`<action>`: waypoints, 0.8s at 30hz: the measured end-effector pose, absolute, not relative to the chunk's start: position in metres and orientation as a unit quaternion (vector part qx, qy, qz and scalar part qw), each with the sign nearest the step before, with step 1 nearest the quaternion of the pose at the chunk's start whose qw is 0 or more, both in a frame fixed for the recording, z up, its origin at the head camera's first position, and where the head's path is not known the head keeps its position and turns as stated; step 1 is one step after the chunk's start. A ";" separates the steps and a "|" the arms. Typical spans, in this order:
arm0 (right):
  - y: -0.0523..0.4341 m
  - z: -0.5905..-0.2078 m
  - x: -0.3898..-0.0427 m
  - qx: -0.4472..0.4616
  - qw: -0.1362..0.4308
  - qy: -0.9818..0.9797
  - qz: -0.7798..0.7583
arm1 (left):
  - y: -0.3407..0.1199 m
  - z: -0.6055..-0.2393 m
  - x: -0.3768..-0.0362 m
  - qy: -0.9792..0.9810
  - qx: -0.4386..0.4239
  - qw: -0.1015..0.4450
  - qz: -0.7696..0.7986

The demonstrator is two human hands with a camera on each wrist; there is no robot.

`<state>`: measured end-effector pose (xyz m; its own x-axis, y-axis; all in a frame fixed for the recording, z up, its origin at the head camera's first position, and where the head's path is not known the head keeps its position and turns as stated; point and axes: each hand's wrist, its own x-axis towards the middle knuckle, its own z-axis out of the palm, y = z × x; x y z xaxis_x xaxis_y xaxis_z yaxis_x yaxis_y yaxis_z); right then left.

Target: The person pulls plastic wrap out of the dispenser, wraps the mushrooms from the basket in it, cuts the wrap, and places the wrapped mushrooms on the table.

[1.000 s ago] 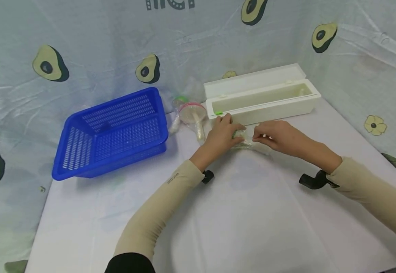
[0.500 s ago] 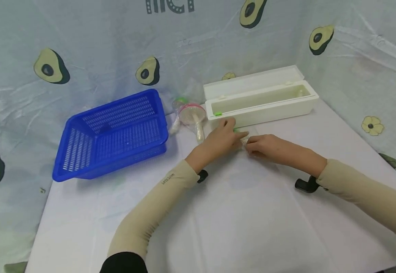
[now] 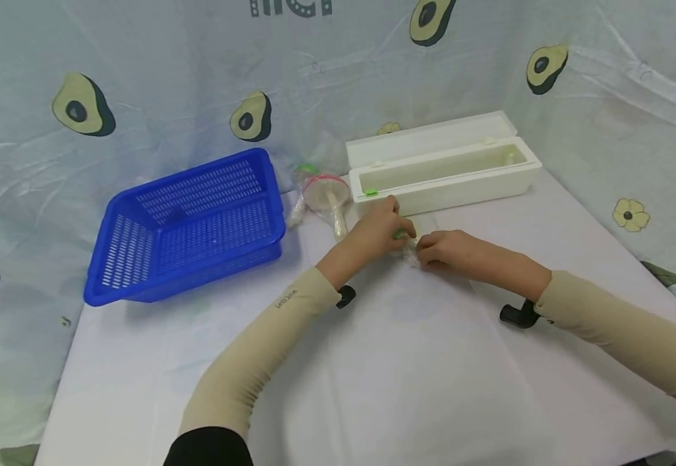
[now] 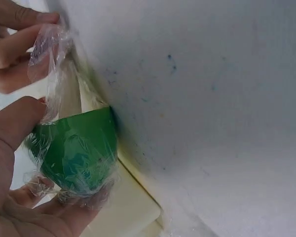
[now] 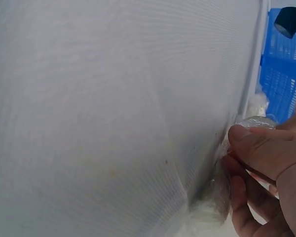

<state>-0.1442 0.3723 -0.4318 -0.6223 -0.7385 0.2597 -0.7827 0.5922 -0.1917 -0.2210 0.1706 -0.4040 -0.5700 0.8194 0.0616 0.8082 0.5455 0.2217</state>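
A green, cup-shaped head (image 4: 84,148) with a pale handle (image 4: 69,94) is wrapped in clear plastic (image 4: 56,64). My left hand (image 3: 373,233) holds it by the green head, thumb on one side and fingers on the other. From the handle side, my right hand (image 3: 454,249) pinches the gathered plastic between thumb and fingers. In the head view, the two hands hide most of this wrapped item. It lies low over the cloth, just in front of the long white box (image 3: 454,194).
The white box has its lid (image 3: 425,139) up and a green bit (image 3: 371,192) at its left end. A blue basket (image 3: 186,275) stands at left. Between them lie a wrapped red-rimmed disc with a handle (image 3: 327,194) and another green-topped wrapped item (image 3: 305,171).
My right hand has come left and slightly nearer, toward my left hand, and its fingers have closed on the plastic. My left hand has shifted only slightly on the green-headed item.
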 end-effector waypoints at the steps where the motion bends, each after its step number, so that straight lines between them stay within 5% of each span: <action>1: 0.371 -0.432 -0.144 0.427 0.079 -0.889 0.141 | 0.172 -0.404 -0.220 0.882 0.457 0.026 0.108; 12: 0.376 -0.435 -0.142 0.430 0.100 -0.886 0.146 | 0.200 -0.403 -0.212 0.919 0.393 0.025 -0.007; 24: 0.400 -0.408 -0.150 0.202 -0.068 -0.956 0.204 | 0.195 -0.405 -0.218 0.905 0.424 -0.011 0.003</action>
<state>-0.1503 0.3999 -0.4085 -0.9094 -0.4131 -0.0475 -0.3577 0.8353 -0.4175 -0.2185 0.1947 -0.4052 -0.6395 0.7685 0.0220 0.7686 0.6397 -0.0032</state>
